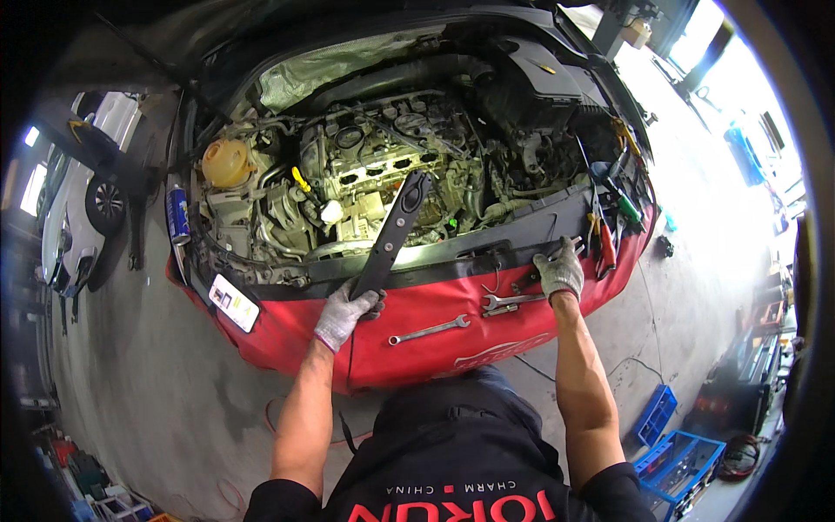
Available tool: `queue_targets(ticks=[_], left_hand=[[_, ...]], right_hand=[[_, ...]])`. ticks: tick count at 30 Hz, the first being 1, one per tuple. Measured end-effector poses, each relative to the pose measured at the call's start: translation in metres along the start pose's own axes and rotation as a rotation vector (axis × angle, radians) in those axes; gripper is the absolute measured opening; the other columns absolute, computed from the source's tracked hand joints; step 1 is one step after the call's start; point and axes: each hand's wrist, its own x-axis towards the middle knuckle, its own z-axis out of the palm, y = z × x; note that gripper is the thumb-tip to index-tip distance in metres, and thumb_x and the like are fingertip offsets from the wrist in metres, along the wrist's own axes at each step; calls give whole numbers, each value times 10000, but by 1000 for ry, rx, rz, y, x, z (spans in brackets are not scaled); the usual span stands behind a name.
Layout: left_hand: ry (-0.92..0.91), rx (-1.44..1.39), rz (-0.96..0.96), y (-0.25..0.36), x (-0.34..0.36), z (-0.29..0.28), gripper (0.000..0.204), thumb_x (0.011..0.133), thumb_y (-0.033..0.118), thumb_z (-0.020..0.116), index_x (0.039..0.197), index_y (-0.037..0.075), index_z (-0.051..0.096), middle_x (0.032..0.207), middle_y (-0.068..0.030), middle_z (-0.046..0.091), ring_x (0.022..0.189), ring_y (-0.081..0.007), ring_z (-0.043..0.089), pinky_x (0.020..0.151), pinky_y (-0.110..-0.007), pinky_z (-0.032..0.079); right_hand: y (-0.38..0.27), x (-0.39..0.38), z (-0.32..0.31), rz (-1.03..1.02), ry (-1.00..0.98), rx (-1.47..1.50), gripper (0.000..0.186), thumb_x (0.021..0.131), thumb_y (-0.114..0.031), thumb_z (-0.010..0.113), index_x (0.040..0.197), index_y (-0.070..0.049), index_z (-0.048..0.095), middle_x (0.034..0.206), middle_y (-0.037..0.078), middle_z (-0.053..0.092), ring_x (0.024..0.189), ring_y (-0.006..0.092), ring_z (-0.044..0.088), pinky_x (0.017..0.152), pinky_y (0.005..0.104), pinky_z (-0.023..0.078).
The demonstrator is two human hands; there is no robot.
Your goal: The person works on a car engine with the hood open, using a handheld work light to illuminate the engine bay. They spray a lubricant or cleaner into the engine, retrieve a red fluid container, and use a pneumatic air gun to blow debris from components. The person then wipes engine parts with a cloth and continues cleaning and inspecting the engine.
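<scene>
My left hand (342, 315), in a grey work glove, is closed around the lower end of a long flat black work light (393, 233). The lamp slants up over the front of the opened engine (378, 165), and bright light falls on the metal beside it. My right hand (561, 271), gloved too, is at the front edge of the engine bay with its fingers curled. Small metal ends show at its fingertips; what they belong to I cannot make out. Left of that hand lie an open-ended wrench (513, 301) and a combination wrench (430, 331), both on the red fender cover (374, 352).
Pliers with red handles (606, 248) and other hand tools rest at the bay's right corner. On the left are a blue spray can (178, 216), a phone-like white device (233, 302) and a yellowish coolant tank (228, 163). Blue crates (683, 461) stand on the floor, lower right.
</scene>
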Motion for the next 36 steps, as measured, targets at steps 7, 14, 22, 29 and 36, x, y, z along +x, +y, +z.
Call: queue_targets(ticks=[7, 14, 22, 29, 36], left_hand=[[187, -52, 74, -13, 0, 16, 286, 998, 144, 702, 1258, 49, 630, 1058, -76, 752, 836, -146, 732, 711, -282, 622], [277, -154, 116, -29, -4, 15, 285, 1027, 158, 654, 1289, 52, 615, 1110, -113, 747, 905, -191, 745, 757, -331, 647], [235, -192, 121, -29, -3, 15, 300, 1026, 147, 644, 1305, 40, 607, 1124, -123, 740, 925, -204, 741, 783, -353, 647], [179, -417, 108, -31, -7, -4, 276, 1035, 151, 624, 1269, 4, 636, 1149, -137, 730, 952, -225, 736, 787, -372, 642], [382, -299, 222, -18, -17, -38, 274, 1029, 150, 632, 1281, 43, 621, 1104, -119, 749, 853, -193, 747, 707, -349, 638]], right_hand=[[-3, 28, -13, 33, -161, 9, 383, 829, -368, 765, 1096, -94, 745, 1075, 197, 759, 1067, 386, 711, 925, 477, 553], [17, 29, -8, -121, -97, 42, 336, 876, -375, 699, 1093, -120, 733, 1064, 209, 747, 1034, 403, 708, 900, 504, 563], [6, 38, -7, -165, -175, -203, 307, 887, -368, 631, 917, -89, 754, 1000, 206, 731, 1002, 400, 698, 866, 504, 562], [-31, 25, -51, -478, -36, 219, 236, 872, -271, 719, 981, -62, 732, 938, 206, 692, 896, 416, 668, 808, 494, 545], [-106, 55, -7, -491, -588, 484, 257, 999, -208, 657, 1163, -12, 673, 954, 124, 714, 850, 203, 656, 807, 349, 536]])
